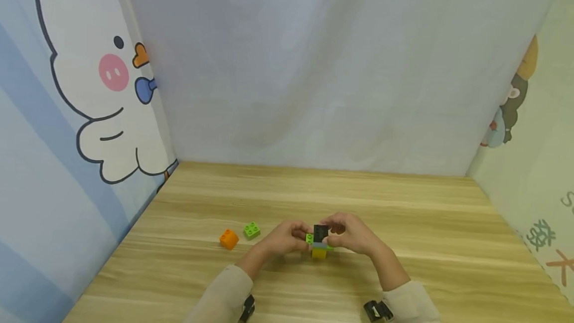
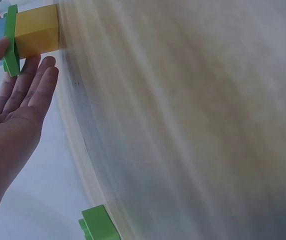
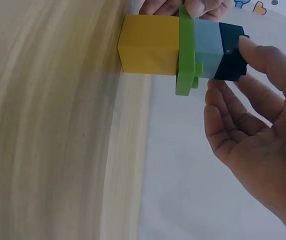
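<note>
A small upright stack of toy building bricks stands between the two hands. At its bottom is a yellow brick [image 3: 149,45], resting on the table. Above it lies a thin green plate [image 3: 185,60] that juts out on both sides, then a grey-blue brick [image 3: 207,47], with a black studded brick [image 1: 320,233] on top. My left hand [image 1: 285,238] pinches the left end of the green plate, thumb in front and fingers behind. From the right, my right hand [image 1: 352,234] holds the black brick between thumb and fingers.
Left of the hands, a green brick [image 1: 252,231] and an orange brick [image 1: 229,239] with a rounded side lie on the wood-grain table [image 1: 403,203]. A pale cloth [image 1: 314,88] hangs behind the table, and printed cloths flank it.
</note>
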{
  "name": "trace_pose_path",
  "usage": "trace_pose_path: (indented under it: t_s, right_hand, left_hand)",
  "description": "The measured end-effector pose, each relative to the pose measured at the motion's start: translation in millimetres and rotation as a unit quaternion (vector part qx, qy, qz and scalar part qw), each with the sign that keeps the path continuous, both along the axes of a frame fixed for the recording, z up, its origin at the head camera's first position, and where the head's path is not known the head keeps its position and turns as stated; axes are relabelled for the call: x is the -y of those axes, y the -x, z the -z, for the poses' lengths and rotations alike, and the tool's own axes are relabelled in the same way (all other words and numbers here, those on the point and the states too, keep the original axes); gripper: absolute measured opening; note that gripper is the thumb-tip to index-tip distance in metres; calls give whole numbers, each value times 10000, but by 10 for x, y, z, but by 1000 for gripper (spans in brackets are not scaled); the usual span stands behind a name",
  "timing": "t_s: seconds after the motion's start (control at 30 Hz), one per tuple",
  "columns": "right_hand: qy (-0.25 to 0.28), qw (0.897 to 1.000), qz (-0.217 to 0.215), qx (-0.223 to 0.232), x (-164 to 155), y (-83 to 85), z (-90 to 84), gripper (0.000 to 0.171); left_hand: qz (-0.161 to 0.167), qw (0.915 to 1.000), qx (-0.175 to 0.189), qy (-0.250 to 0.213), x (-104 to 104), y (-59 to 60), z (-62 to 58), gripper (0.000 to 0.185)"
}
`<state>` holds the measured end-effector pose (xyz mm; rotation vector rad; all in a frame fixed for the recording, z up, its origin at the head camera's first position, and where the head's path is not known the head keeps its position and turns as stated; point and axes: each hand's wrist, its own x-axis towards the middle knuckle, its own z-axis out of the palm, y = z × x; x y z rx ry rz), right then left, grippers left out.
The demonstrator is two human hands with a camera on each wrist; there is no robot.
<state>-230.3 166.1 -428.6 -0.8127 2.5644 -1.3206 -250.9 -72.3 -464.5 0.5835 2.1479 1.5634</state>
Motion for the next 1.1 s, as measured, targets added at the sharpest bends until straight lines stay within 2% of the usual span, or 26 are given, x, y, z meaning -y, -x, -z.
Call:
trace_pose_path:
  t_s: [0.13,0.5,0.83,1.1]
  right_hand:
    - [123,9998,138,109,-49,-15,28,51]
    - [292,9976,154,611,-121,-11,145,43]
    - [201,9987,7,476,-100,70,295,36]
    - [33,9992,11,399,-97,53,282,33]
  left_hand:
    - [-29,10000,5,21,-10,-2,-4,34]
    - [-12,10000,3,0,-18,13,11,30]
    - [-3,10000,32,-2,-15,20,8,31]
    - [5,10000,23,15,-20,23,14,31]
